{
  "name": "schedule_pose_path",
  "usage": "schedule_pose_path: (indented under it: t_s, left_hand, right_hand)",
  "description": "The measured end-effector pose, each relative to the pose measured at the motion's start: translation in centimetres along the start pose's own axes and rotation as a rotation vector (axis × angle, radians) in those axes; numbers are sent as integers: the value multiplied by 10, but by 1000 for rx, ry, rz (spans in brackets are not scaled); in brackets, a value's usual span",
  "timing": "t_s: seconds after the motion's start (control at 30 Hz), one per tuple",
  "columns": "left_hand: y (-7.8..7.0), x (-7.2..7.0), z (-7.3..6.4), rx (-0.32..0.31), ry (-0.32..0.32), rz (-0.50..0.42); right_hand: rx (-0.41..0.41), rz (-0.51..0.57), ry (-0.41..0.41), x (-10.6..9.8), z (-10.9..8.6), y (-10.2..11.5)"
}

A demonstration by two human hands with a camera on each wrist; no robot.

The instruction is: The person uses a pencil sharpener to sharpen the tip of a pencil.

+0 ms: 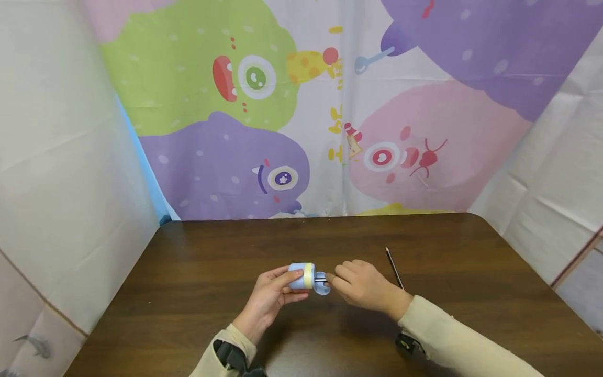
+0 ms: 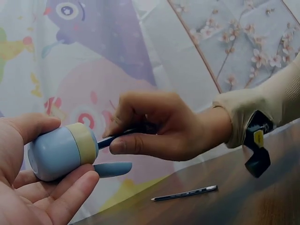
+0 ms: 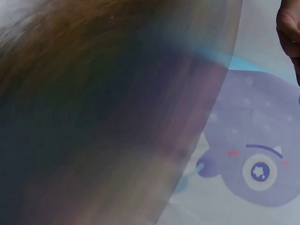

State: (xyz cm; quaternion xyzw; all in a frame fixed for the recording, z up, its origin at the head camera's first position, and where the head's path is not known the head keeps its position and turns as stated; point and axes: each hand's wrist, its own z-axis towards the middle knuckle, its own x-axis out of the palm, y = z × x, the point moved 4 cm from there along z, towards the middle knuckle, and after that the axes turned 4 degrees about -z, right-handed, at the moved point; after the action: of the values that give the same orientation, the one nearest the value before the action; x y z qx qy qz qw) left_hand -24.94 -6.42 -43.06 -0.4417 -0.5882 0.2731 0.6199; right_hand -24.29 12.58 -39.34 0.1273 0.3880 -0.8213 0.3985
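Observation:
My left hand (image 1: pixel 268 298) grips a small rounded blue pencil sharpener (image 1: pixel 296 278) with a pale yellow band, thumb on one side and fingers on the other. Its blue lid (image 2: pixel 113 169) hangs open at the end facing the right hand. Between thumb and curled fingers, my right hand (image 1: pixel 361 285) pinches a dark pencil (image 2: pixel 106 141), whose front end is hidden inside the sharpener's mouth. Most of the pencil's other end lies behind the right fingers. Only part of a hand (image 3: pixel 289 30) shows at the right edge of the right wrist view.
A second dark pencil (image 1: pixel 394 267) lies on the brown wooden table (image 1: pixel 212 256), just beyond the right wrist. Behind the table's far edge hangs a cartoon-printed curtain (image 1: pixel 325 183). Pale sheets (image 1: pixel 61 131) flank the table.

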Motion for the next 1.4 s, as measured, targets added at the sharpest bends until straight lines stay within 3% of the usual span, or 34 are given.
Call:
schedule_pose_path:
  t_s: [0.07, 0.13, 0.2, 0.27, 0.4, 0.53, 0.63, 0.73, 0.83, 0.9, 0.97, 1.03, 1.13, 1.2, 1.27, 1.4]
  left_hand:
    - [1, 1, 0, -11, 12, -5]
    - [2, 1, 0, -24, 6, -12]
    - [3, 0, 0, -30, -1, -16]
    - [4, -1, 1, -36, -10, -14]
    - [5, -3, 2, -50, -13, -3]
    - [4, -5, 3, -35, -16, 11]
    - [3, -4, 4, -13, -17, 19]
    - [1, -3, 3, 1, -19, 22]
    - [-1, -3, 2, 12, -28, 17]
    - [-2, -3, 1, 14, -34, 9]
    - [-2, -2, 0, 13, -38, 1]
    - [-3, -2, 0, 8, -40, -6]
    - [-4, -2, -1, 2, -40, -10]
    - [-5, -3, -1, -3, -39, -13]
    - [-6, -3, -1, -15, -31, -18]
    - [-3, -1, -1, -42, -10, -30]
  right_hand:
    - [20, 12, -63, 2, 0, 2]
    - [100, 76, -85, 4, 3, 2]
    - [241, 173, -55, 5, 5, 2]
    - [441, 319, 29, 7, 8, 1]
    - [923, 720, 254, 14, 8, -4]
    - [1375, 1220, 402, 22, 3, -5]
    - [1591, 1562, 528, 27, -2, -3]
    - [1647, 1770, 674, 27, -4, -1]
    - [1578, 1754, 702, 26, -4, -6]
    - [1450, 1582, 664, 23, -2, -12]
    - [1218, 1273, 633, 17, 2, -16]
    - [893, 884, 563, 8, 7, -17]
    - [416, 308, 346, -2, 13, -7]
    - [213, 68, 197, -3, 12, 0]
    - [98, -43, 113, -1, 10, 4]
    - [3, -92, 1, 4, 7, 6]
